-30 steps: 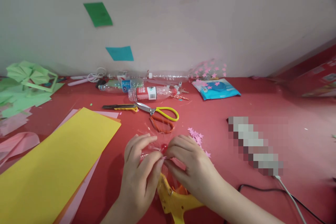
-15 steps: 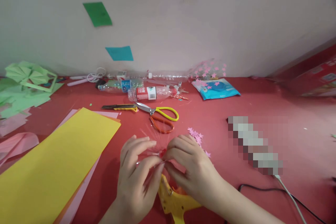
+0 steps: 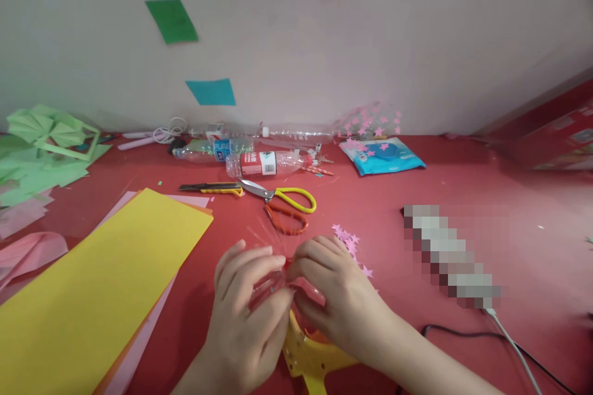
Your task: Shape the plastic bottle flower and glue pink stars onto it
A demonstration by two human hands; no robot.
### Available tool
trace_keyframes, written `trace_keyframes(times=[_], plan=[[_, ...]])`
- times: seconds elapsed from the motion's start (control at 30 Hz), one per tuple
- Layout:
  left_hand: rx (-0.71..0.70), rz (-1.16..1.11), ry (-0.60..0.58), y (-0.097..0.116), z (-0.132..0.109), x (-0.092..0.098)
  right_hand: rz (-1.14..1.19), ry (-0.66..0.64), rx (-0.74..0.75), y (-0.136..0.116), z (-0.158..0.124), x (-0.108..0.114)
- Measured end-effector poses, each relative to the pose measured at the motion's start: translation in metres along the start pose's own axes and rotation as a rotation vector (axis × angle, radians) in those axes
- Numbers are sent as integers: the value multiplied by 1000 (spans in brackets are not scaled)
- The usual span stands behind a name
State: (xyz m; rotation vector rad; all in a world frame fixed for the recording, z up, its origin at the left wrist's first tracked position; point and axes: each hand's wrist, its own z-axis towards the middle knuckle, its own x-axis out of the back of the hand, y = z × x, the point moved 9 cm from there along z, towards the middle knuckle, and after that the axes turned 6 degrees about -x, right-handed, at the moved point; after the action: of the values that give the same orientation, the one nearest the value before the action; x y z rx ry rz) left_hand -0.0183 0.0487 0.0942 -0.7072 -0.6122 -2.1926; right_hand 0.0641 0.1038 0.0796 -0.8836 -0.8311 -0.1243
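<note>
Our left grip (image 3: 288, 274) and right grip (image 3: 291, 282) met fingertip to fingertip, both closed on the clear plastic (image 3: 266, 287) between them; the fingers hid much of it, so we could not make out the exact contact. The plastic lay low over the near middle of the bench (image 3: 375, 222), with a red part (image 3: 288, 263) showing just above our fingertips and thin clear strips fanning out beyond.

Below the hands sat the yellow glue gun (image 3: 303, 355), partly covered by our right hand. Just beyond that hand we had a small heap of pink stars (image 3: 345, 238). Past the plastic lay the scissors (image 3: 269, 194), one handle yellow and one red, their tip close to the cutter (image 3: 213, 189).

On our left, a yellow sheet (image 3: 106, 271) rested on other coloured sheets, with green paper (image 3: 46, 163) heaped farther back. On our right, a pixelated object (image 3: 449, 259) lay at a slant, a pale cable (image 3: 512, 336) leading from its near end and crossing a black one (image 3: 463, 334).

Toward the wall (image 3: 370, 31), we had a red-labelled bottle (image 3: 259, 164) and a blue-labelled one (image 3: 221, 150) on their sides, and right of them a blue packet (image 3: 386, 159). Two paper pieces, green (image 3: 172, 21) and blue (image 3: 212, 92), showed on the wall.
</note>
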Motion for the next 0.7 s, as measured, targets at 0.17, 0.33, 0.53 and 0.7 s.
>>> trace_keyframes(times=[0.17, 0.33, 0.53, 0.7], plan=[[-70, 80, 37, 6, -1, 4, -46, 63, 113, -7, -1, 4], [2, 80, 98, -3, -1, 12, -110, 147, 247, -12, -6, 7], [-25, 45, 47, 1, -2, 8, -125, 160, 304, -13, -10, 5], [-29, 53, 59, 3, -1, 8, -117, 164, 299, -11, -9, 4]])
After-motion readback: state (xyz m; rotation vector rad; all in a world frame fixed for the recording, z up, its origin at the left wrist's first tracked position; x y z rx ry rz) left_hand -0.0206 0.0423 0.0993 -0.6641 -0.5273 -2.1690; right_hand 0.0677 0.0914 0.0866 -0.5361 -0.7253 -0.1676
